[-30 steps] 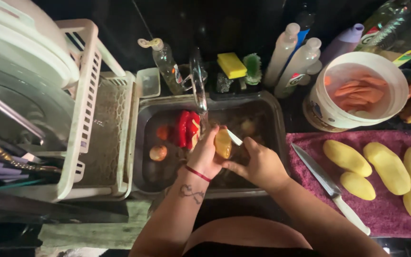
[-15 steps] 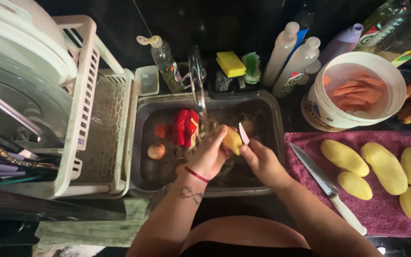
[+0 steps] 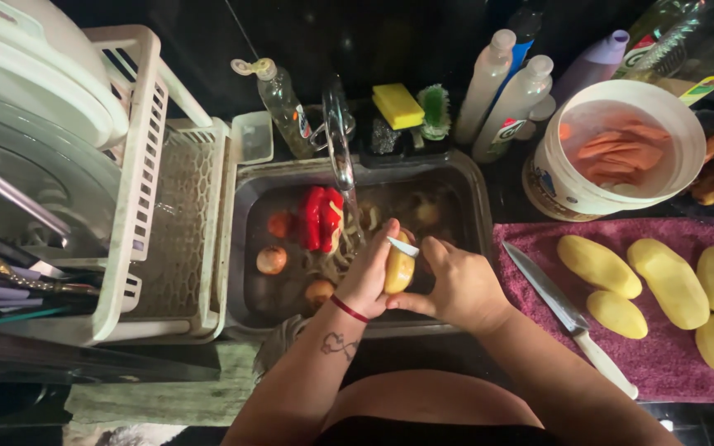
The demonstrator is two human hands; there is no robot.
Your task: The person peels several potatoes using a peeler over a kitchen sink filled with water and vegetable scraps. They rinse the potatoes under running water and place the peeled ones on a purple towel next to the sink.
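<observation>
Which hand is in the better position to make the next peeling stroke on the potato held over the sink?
Probably the right hand: it holds the small blade against the potato, while the left hand grips the potato over the sink.

A: List items right of the sink.
B: White bucket holding orange pieces; maroon towel carrying peeled potatoes and a long knife.
A: Behind the sink?
B: Tap, yellow sponge, green brush, several bottles.
A: Left side?
B: White dish rack with plates. Red pepper lies in the sink.
</observation>
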